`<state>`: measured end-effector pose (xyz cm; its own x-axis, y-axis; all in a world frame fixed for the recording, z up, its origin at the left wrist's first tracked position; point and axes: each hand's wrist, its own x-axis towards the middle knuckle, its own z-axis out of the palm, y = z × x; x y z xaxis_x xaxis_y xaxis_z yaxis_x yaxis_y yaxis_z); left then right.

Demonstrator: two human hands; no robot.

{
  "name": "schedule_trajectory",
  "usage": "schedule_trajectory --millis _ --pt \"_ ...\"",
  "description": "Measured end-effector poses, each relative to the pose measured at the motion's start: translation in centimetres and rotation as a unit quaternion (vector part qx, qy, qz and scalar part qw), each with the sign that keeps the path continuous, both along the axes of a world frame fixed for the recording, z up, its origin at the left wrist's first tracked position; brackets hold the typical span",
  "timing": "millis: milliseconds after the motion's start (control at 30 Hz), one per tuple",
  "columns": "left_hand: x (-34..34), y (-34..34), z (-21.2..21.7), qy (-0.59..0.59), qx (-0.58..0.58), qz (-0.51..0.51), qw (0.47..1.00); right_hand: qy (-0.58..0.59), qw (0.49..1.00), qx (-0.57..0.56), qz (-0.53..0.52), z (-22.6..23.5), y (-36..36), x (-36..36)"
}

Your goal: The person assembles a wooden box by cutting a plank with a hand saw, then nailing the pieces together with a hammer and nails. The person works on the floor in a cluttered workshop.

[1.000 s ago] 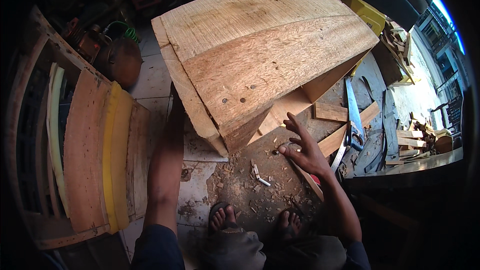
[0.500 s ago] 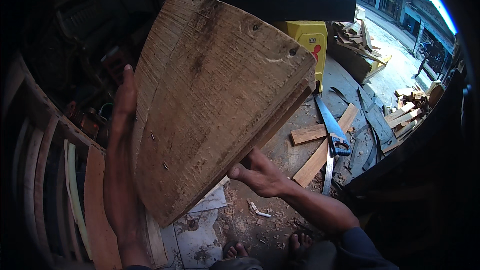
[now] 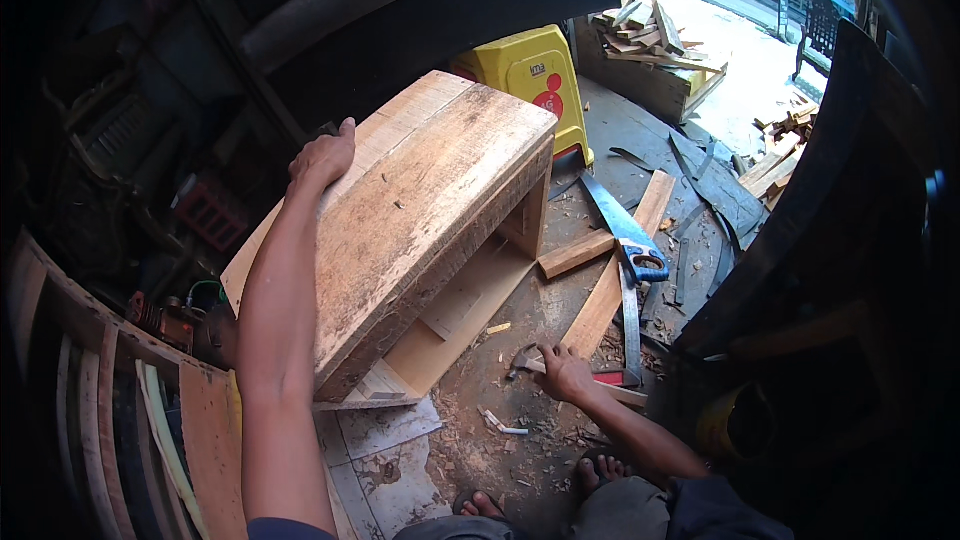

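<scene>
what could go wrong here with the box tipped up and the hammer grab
The wooden box stands tilted, steadied only by the left hand on its far top edge; it might slip or tip over. The right hand reaches down to a hammer on the littered floor, close to a handsaw and loose planks. The bare feet sit among wood chips and scraps, so a dropped box or sharp offcut could hurt them.
</scene>
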<state>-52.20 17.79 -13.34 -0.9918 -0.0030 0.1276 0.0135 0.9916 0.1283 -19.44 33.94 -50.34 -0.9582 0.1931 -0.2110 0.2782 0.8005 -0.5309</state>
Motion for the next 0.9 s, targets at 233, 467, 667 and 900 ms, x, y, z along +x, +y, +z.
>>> schedule_trajectory --millis 233,467,667,900 --pt "-0.9 1.6 -2.8 0.094 0.005 -0.206 0.974 0.023 0.998 0.016 -0.061 -10.0 2.2 8.5" --pt "4.8 8.0 -2.9 0.077 -0.151 -0.269 0.948 0.085 0.939 -0.305 -0.133 -2.7 2.4 4.5" --pt "4.4 8.2 -6.0 0.112 -0.084 -0.317 0.938 0.239 0.768 -0.572 -0.162 8.1 2.6 -3.7" --pt "7.0 9.1 -5.7 0.167 -0.081 -0.306 0.934 0.664 0.463 -0.566 -0.154 13.6 3.1 -12.5"
